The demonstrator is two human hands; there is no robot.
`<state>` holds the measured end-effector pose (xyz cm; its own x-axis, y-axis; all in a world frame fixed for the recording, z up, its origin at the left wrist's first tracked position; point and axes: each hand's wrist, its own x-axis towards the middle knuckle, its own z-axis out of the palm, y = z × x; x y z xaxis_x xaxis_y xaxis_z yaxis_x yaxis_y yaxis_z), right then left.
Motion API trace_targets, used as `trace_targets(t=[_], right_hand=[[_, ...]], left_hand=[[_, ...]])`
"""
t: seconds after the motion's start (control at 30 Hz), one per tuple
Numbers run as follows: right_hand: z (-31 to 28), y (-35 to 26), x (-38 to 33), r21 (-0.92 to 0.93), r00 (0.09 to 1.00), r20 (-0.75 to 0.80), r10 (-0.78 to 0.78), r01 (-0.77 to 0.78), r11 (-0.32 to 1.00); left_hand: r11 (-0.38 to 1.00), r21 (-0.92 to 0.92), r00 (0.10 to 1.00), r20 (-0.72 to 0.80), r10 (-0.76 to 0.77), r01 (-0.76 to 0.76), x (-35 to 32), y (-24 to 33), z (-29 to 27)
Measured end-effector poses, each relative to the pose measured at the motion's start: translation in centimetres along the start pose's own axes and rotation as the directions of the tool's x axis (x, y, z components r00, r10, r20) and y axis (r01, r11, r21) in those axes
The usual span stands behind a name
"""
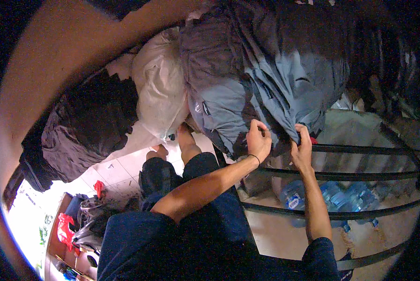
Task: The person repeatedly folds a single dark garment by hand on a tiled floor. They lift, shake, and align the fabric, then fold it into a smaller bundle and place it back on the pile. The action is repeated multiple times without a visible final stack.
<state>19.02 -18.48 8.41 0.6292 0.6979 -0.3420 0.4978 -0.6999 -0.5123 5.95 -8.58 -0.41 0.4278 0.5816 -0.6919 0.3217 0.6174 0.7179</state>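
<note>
Head view: we list one grey fabric point(278, 86), bunched near black rails point(374, 176), its lower fold pinched in our right hand point(302, 149); our left hand point(259, 144), fingers curled beside it, hold unclear; one pale sack point(157, 89); blue bottles point(332, 195), between rails.

Hands number two, the left hand point(259, 144) and the right hand point(302, 149); wristbands point(254, 159), one; bare legs point(188, 146), two; pale sacks point(158, 89), one; dark bars point(360, 177), four visible; blue bottles point(331, 195), at least three, partly obstructed; grey cloth point(224, 100), folds overlapping, pieces not countable.
</note>
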Motion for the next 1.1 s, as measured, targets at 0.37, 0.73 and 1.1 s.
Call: trace_targets(t=[0.37,0.73,1.1], right_hand=[[-4.7,4.9,3.0,0.221,0.881,-0.253,0.4,-0.35,0.91],[-1.7,0.9,-0.2,-0.142,0.981,-0.186,-0.056,0.029,0.989],[-4.0,-1.0,1.6,0.029,0.927,-0.352,0.13,-0.128,0.991]], left_hand=[[0.905,-0.177,0.919,0.011,0.394,-0.386,0.9,4.3,5.1],[0.988,0.154,0.999,0.041,-0.036,0.029,2.0,-1.2,0.3],[0.882,-0.413,0.974,0.104,-0.2,0.226,5.1,4.9,3.6]])
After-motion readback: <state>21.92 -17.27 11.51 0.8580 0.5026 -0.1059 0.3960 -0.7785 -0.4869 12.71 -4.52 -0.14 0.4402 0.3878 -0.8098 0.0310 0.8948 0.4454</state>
